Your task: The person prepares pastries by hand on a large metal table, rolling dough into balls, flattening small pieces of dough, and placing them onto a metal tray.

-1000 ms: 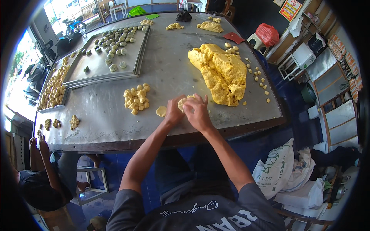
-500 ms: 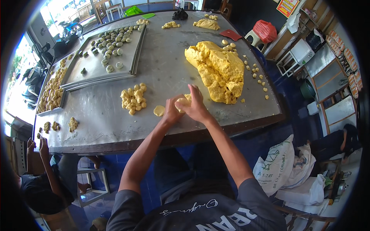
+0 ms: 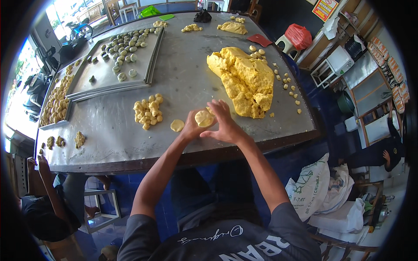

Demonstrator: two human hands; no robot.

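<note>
We held a dough disc [image 3: 203,118] in our left hand [image 3: 190,125], right hand [image 3: 226,124] spread beside it, above the worktop [image 3: 187,78].

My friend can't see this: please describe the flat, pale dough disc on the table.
Find the big grey metal table, then the person's bare left hand near its front edge. Left of that hand lies a round, pale yellow dough disc. Unlike the heaped, pale yellow dough balls farther left, it's flat and alone.

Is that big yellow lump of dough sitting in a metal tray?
No, the big lump of dough lies on the table, to the right of the metal tray.
</note>
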